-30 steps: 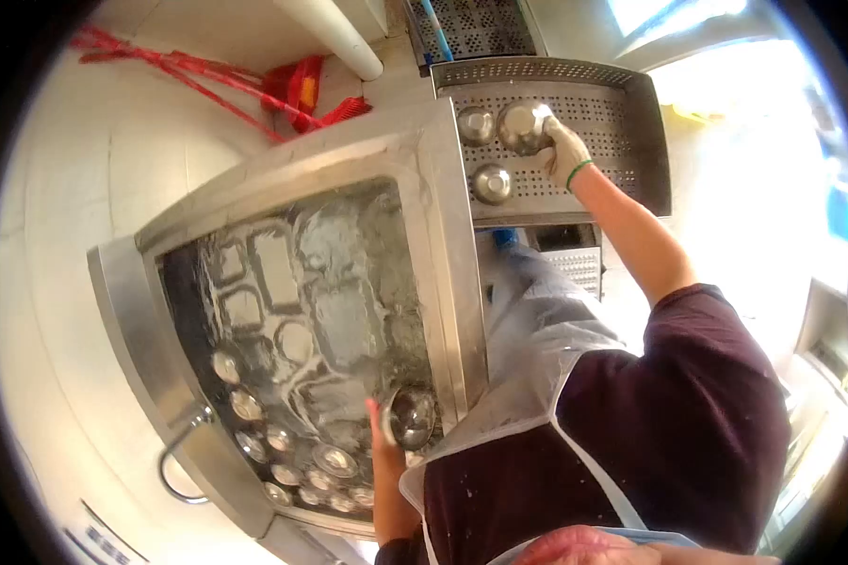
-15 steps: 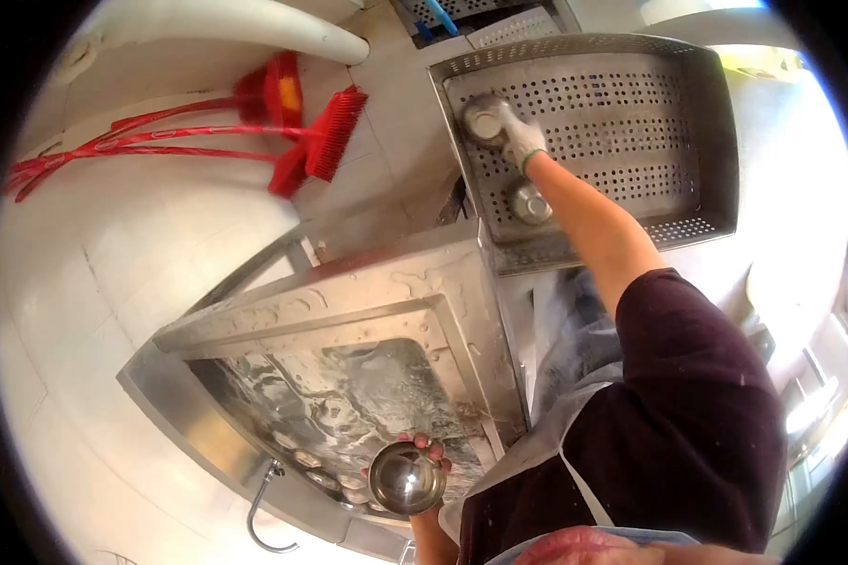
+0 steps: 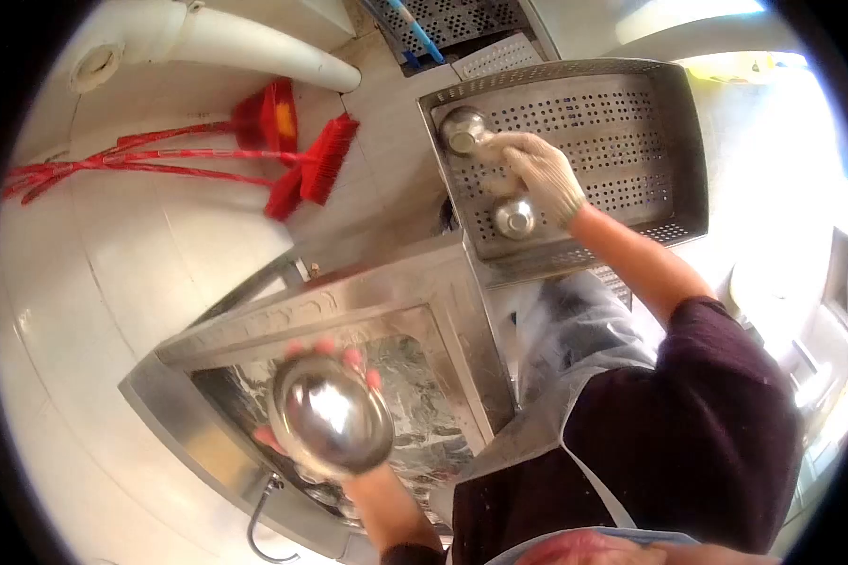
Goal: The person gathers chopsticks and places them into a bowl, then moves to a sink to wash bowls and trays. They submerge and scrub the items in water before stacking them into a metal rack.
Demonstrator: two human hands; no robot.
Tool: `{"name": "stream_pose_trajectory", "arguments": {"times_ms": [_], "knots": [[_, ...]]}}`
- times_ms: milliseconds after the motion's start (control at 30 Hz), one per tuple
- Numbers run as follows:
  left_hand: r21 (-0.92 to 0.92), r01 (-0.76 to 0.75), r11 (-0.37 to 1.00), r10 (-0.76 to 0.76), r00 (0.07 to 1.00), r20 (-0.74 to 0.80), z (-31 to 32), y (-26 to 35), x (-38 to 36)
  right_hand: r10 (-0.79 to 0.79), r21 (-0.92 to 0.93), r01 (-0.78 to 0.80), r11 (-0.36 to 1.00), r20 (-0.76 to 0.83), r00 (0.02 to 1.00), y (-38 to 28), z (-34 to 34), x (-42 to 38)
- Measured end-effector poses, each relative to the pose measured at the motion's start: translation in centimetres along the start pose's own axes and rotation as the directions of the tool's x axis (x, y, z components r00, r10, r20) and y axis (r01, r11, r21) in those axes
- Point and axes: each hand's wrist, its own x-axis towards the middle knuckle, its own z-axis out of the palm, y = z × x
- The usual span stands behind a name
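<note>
A shiny metal bowl (image 3: pixel 334 414) rests in my left hand (image 3: pixel 363 377), whose bare fingers wrap round its far rim above the sink. The bowl is blurred and partly hides the palm. My right hand (image 3: pixel 540 174), in a pale knitted glove, is over the perforated metal basket (image 3: pixel 622 141). Its fingers reach out toward a small metal bowl (image 3: pixel 464 130) lying base up in the basket's left corner, fingertips near its edge. A second metal bowl (image 3: pixel 515 217) sits base up below that hand.
The steel sink (image 3: pixel 325 306) holds rippling water (image 3: pixel 405 377). A curved faucet (image 3: pixel 259 523) stands at its near left side. Red brooms (image 3: pixel 320 165) and a red dustpan (image 3: pixel 275 113) lie by the wall under a white pipe (image 3: pixel 254 42).
My left hand has raised its bowl up and leftward, closer to the camera. My right hand has let go of the bowl in the basket's corner and drawn back to the right.
</note>
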Motion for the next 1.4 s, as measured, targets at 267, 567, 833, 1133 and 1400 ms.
{"name": "stream_pose_trajectory", "arguments": {"times_ms": [267, 567, 833, 1133, 1400], "knots": [[0.908, -0.418, -0.009, 0.286, 0.87, 0.403, 8.4, -4.9, 9.4, -0.144, 0.072, 0.127, 0.989, 0.336, 0.931, -13.3, 1.4, -10.7], [0.923, 0.341, -0.18, 0.6, 0.781, -0.172, -6.7, -0.9, -6.2, 0.496, 0.336, -0.447, 0.829, -0.072, 0.865, 15.0, -6.4, 2.1], [0.628, 0.686, -0.367, 0.471, 0.72, -0.51, -13.5, -6.0, -27.5, 0.476, -0.117, -0.492, 0.863, -0.144, 0.868, 22.7, 1.9, 7.9], [0.44, 0.819, -0.369, 0.196, 0.531, -0.824, -18.7, -10.0, -31.3, 0.421, -0.759, -0.341, 0.555, -0.097, 0.902, 21.0, -1.8, 1.5], [0.482, 0.869, -0.11, 0.119, 0.493, -0.862, -19.3, -13.9, -30.8, 0.359, -0.859, -0.114, 0.5, 0.085, 0.929, 22.8, 1.6, -3.9]]}}
